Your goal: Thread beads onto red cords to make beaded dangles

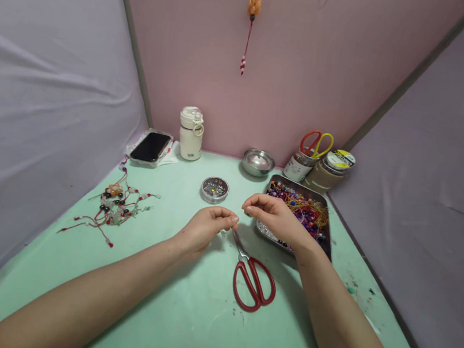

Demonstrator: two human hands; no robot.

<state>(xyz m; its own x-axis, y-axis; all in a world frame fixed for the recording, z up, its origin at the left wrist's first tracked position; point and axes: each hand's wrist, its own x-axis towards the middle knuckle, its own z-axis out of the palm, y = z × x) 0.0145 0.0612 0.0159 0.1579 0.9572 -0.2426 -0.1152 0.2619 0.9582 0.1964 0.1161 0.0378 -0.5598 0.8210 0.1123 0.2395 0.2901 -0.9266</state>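
My left hand [210,224] is pinched closed over the middle of the table, above the tips of the red-handled scissors [254,285]. A small clear, shiny bit hangs below its fingers; what the pinch holds is too fine to name. Just to the right, my right hand [269,211] is also closed, thumb against fingers, with a tiny dark spot at the fingertips that I cannot make out. It hovers by the left side of a metal tray [330,253] full of beads and cords. A small round dish of shiny bits [214,189] sits beyond my left hand.
A tangle of beaded red cords [116,203] lies at the left. Along the back stand a phone [151,147], a cream bottle [190,136], a steel bowl [258,163] and two jars, one with scissors [301,164]. A beaded cord [254,6] hangs before the pink wall.
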